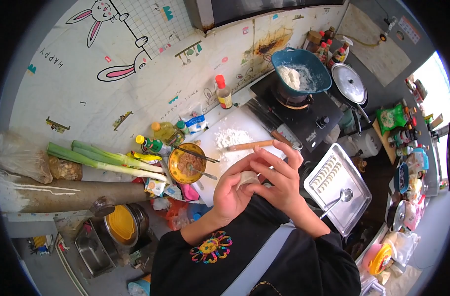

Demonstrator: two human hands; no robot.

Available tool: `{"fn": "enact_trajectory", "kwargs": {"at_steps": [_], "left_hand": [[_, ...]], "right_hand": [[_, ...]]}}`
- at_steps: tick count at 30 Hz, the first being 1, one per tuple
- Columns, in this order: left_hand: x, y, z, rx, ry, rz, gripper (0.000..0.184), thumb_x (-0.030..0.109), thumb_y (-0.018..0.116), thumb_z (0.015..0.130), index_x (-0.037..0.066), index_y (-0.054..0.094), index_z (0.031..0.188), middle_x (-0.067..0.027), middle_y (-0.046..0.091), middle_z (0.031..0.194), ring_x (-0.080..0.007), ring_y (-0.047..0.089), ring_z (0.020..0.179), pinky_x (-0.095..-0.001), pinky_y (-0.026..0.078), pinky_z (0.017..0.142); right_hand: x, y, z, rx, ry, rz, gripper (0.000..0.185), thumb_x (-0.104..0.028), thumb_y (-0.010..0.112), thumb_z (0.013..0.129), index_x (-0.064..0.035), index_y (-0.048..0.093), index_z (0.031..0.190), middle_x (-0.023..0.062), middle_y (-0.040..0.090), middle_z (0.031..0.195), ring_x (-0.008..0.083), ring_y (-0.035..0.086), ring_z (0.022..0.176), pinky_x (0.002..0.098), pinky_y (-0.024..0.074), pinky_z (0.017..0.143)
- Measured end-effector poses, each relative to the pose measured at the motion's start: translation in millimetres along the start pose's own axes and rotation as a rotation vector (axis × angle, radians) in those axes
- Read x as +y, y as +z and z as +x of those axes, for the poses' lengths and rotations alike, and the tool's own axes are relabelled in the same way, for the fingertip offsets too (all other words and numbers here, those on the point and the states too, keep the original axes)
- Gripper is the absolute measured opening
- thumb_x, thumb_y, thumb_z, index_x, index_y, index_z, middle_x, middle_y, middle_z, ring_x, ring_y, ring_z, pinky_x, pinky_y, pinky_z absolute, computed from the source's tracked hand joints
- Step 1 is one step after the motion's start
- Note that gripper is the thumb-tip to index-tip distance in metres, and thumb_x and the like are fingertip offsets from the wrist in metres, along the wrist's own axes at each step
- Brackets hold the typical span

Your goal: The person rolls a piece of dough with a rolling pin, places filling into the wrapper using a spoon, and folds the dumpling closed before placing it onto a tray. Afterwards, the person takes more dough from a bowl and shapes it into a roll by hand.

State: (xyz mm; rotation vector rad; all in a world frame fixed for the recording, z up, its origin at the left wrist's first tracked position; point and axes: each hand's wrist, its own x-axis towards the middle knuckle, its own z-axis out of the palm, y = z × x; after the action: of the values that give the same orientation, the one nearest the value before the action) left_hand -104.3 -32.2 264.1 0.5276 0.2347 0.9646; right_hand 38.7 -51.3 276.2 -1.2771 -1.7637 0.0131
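Close to my chest, my left hand (pixel 229 193) cups a small pale dumpling (pixel 246 178), its fingers curled round it. My right hand (pixel 280 178) pinches the dumpling's near edge with the thumb, while its other fingers arch above. Whatever filling is inside is hidden by the dough and fingers. Beyond my hands lies a white board (pixel 241 122) with a heap of flour (pixel 232 138) and a wooden rolling pin (pixel 249 145). Left of it, a yellow bowl (pixel 173 166) holds minced filling (pixel 189 164), chopsticks and a spoon.
A metal tray (pixel 354 207) on the right carries rows of dumplings (pixel 328 175) and a ladle (pixel 346 195). A blue basin (pixel 319 83) with dough sits on the stove (pixel 328 109). A cleaver (pixel 264 118) lies along the board. Leeks (pixel 106 160) and bottles (pixel 155 146) stand left.
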Motion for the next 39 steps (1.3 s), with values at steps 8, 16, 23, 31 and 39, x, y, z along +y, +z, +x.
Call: {"fn": "enact_trajectory", "kwargs": {"at_steps": [8, 16, 23, 31, 39], "left_hand": [[1, 0, 0, -0.034, -0.008, 0.031, 0.051, 0.016, 0.029, 0.093, -0.006, 0.029, 0.139, -0.0215, 0.038, 0.139, -0.0272, 0.04, 0.129, -0.036, 0.036, 0.105], [1, -1, -1, -0.015, -0.009, 0.026, 0.05, 0.013, 0.029, 0.092, -0.005, 0.029, 0.138, -0.0213, 0.037, 0.14, -0.0286, 0.036, 0.132, -0.0356, 0.033, 0.108], [0, -2, -2, 0.012, -0.023, 0.036, 0.049, 0.012, 0.027, 0.092, -0.004, 0.031, 0.138, -0.02, 0.038, 0.138, -0.0284, 0.036, 0.132, -0.0357, 0.033, 0.108], [-2, -3, -2, 0.017, -0.029, -0.02, 0.049, 0.011, 0.026, 0.094, -0.004, 0.026, 0.141, -0.0187, 0.038, 0.139, -0.0254, 0.038, 0.13, -0.0353, 0.035, 0.107], [0, -8, 1, -0.066, 0.07, -0.096, 0.055, 0.01, 0.029, 0.09, -0.004, 0.022, 0.143, -0.0203, 0.027, 0.147, -0.0259, 0.031, 0.135, -0.0372, 0.029, 0.11]], "right_hand": [[5, 0, -4, 0.021, -0.092, -0.01, 0.023, -0.026, 0.076, 0.064, -0.0166, 0.072, 0.084, -0.0064, 0.064, 0.112, 0.0221, 0.049, 0.113, 0.0404, 0.0256, 0.086], [-3, 0, 1, 0.0, -0.06, -0.044, 0.028, -0.02, 0.078, 0.062, -0.0135, 0.073, 0.089, -0.0022, 0.067, 0.106, 0.0252, 0.052, 0.109, 0.0393, 0.0299, 0.088], [-2, 1, 0, -0.03, -0.075, 0.026, 0.027, -0.02, 0.077, 0.063, -0.0141, 0.072, 0.089, -0.0021, 0.067, 0.106, 0.0248, 0.052, 0.109, 0.0398, 0.0293, 0.089], [0, 2, -1, -0.074, -0.071, -0.006, 0.028, -0.023, 0.077, 0.062, -0.013, 0.071, 0.088, -0.0013, 0.067, 0.104, 0.0242, 0.052, 0.107, 0.0399, 0.0307, 0.09], [5, 3, -4, 0.045, -0.01, -0.005, 0.028, -0.026, 0.078, 0.058, -0.0173, 0.07, 0.083, -0.0071, 0.064, 0.107, 0.022, 0.05, 0.106, 0.0393, 0.0275, 0.084]]}}
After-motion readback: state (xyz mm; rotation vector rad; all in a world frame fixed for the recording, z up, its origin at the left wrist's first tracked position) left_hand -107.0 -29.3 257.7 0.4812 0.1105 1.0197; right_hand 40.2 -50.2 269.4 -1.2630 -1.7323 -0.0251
